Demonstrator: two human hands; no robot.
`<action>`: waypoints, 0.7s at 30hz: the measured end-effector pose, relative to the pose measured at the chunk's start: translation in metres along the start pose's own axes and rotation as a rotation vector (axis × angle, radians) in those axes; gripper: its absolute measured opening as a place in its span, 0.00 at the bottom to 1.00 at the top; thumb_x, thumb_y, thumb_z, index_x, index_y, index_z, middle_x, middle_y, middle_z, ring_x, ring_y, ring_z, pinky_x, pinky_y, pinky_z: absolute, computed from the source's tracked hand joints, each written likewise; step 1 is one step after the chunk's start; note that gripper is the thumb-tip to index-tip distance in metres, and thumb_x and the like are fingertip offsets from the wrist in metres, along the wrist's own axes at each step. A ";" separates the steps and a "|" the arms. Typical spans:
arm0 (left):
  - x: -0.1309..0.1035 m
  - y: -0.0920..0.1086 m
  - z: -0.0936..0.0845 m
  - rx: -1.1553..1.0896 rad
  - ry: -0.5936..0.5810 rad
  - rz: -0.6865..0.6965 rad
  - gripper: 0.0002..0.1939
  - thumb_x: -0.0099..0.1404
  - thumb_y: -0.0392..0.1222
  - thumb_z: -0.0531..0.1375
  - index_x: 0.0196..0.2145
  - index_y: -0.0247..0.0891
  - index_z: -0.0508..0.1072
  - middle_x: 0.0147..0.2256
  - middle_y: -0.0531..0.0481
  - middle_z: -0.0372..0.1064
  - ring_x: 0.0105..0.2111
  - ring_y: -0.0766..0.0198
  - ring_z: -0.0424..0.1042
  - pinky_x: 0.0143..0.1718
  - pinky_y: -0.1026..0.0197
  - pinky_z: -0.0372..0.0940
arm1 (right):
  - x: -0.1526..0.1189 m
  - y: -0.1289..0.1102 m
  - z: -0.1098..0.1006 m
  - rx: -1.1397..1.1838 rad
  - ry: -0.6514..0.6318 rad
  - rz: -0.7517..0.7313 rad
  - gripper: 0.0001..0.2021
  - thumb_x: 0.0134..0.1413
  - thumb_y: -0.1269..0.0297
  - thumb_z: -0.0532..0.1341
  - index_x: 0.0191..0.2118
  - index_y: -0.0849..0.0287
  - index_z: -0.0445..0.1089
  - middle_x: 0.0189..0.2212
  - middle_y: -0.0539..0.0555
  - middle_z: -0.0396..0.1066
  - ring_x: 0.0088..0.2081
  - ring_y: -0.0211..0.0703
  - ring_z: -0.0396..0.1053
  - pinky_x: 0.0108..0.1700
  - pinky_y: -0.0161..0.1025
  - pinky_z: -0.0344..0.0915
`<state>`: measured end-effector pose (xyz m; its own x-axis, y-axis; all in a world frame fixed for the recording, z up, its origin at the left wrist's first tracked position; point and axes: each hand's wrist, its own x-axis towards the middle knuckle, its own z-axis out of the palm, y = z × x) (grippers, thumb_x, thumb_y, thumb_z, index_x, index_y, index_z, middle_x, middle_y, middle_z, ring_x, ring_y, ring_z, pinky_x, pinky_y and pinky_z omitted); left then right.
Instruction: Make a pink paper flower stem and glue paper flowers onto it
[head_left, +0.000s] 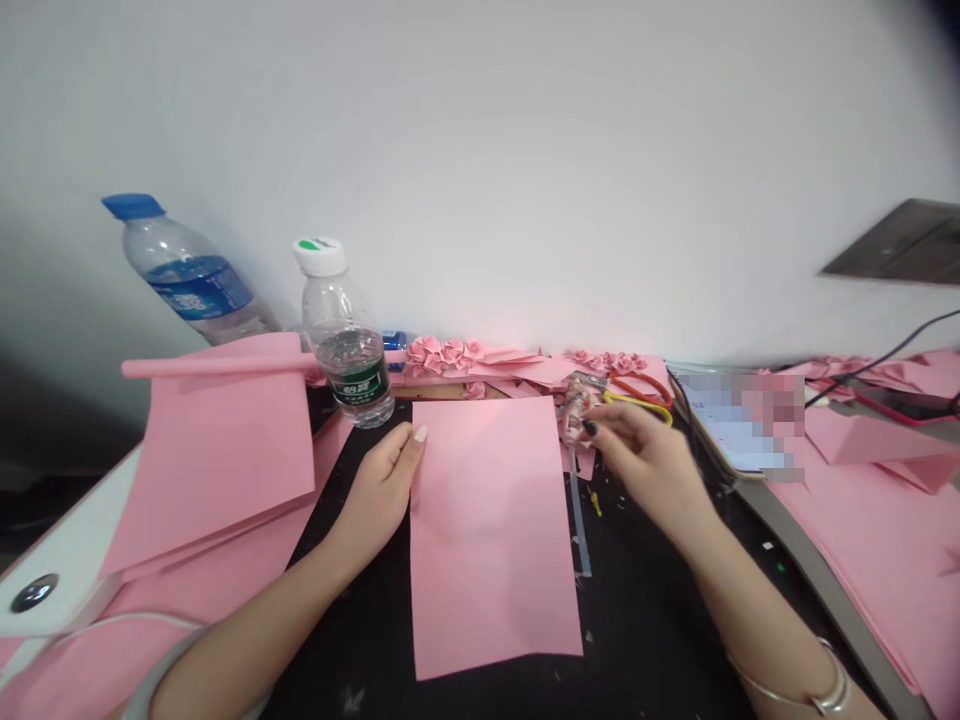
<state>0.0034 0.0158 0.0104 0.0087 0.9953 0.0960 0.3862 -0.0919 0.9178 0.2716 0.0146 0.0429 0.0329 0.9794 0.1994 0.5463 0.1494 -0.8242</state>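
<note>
An upright-looking sheet of pink paper (491, 540) is in front of me over the black work surface. My left hand (386, 475) pinches its upper left edge, thumb on top. Past the sheet's upper right corner, my right hand (649, 455) has thumb and fingers closed at a small pink patterned object (574, 412), whose kind I cannot make out. A narrow translucent strip (577, 515) runs down from that object beside the paper. Scissors with red and yellow handles (637, 395) lie just behind my right hand, partly covered by it.
Two plastic bottles, one with a white cap (349, 350) and one with a blue cap (191, 270), stand at the left. Folded pink roses (446, 355) line the wall. A phone (731, 425) lies right, near more pink paper (870, 540). A rolled pink sheet (217, 365) rests left.
</note>
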 end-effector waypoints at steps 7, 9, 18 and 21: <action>-0.003 -0.001 0.004 -0.218 -0.146 -0.067 0.14 0.62 0.50 0.56 0.26 0.38 0.63 0.22 0.57 0.59 0.22 0.68 0.58 0.23 0.66 0.54 | -0.020 -0.011 0.034 0.276 -0.354 0.104 0.12 0.53 0.56 0.58 0.26 0.59 0.65 0.17 0.47 0.65 0.21 0.37 0.63 0.23 0.33 0.59; -0.004 -0.002 0.005 -0.236 -0.175 -0.097 0.14 0.60 0.50 0.58 0.26 0.37 0.63 0.20 0.59 0.57 0.20 0.70 0.56 0.21 0.67 0.52 | -0.025 -0.011 0.036 0.327 -0.336 0.140 0.21 0.58 0.49 0.51 0.21 0.58 0.61 0.13 0.46 0.59 0.16 0.34 0.56 0.19 0.32 0.52; -0.007 0.003 0.007 -0.348 -0.262 -0.230 0.14 0.53 0.46 0.65 0.34 0.35 0.71 0.29 0.49 0.74 0.29 0.60 0.72 0.29 0.61 0.66 | -0.032 -0.014 0.033 0.491 -0.418 0.295 0.21 0.55 0.47 0.51 0.20 0.57 0.61 0.11 0.47 0.58 0.13 0.35 0.55 0.15 0.33 0.50; -0.007 0.004 0.007 -0.372 -0.289 -0.265 0.16 0.49 0.44 0.67 0.35 0.35 0.73 0.34 0.46 0.76 0.32 0.57 0.74 0.32 0.59 0.68 | -0.030 -0.018 0.035 0.426 -0.392 0.289 0.17 0.55 0.52 0.54 0.23 0.58 0.62 0.13 0.46 0.58 0.14 0.34 0.55 0.16 0.32 0.52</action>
<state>0.0114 0.0086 0.0110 0.2291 0.9484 -0.2191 0.0571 0.2116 0.9757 0.2314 -0.0128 0.0329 -0.2235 0.9530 -0.2043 0.1786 -0.1660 -0.9698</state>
